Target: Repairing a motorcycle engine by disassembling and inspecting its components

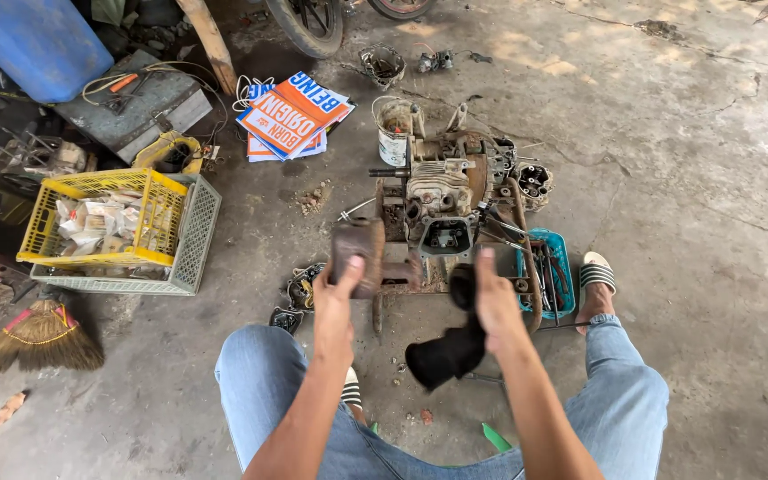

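At the far left, a broom (39,338) lies on the concrete floor (713,178), and above it a yellow crate (100,218) full of small packets sits inside a grey basket (193,236). Behind them you see a blue drum (33,40) and a dark metal box (135,102) with an orange tool on top. A stack of orange and blue signs (295,116) lies further to the right.

Your left hand (338,293) is closed around a rusty brown metal part (357,253), with the thumb on its front face; you hold it up above your knees, just left of the engine. Your right hand (495,298) grips a black rag (451,342), which hangs down below the fingers and is near the part but not touching it.

In front of both hands stands a small engine (446,200) on a rusty frame, and a white can (393,129) stands behind it. To the right of the engine, a blue tray (564,249) holds tools. Beside the tray is your foot in a striped sandal (597,271).
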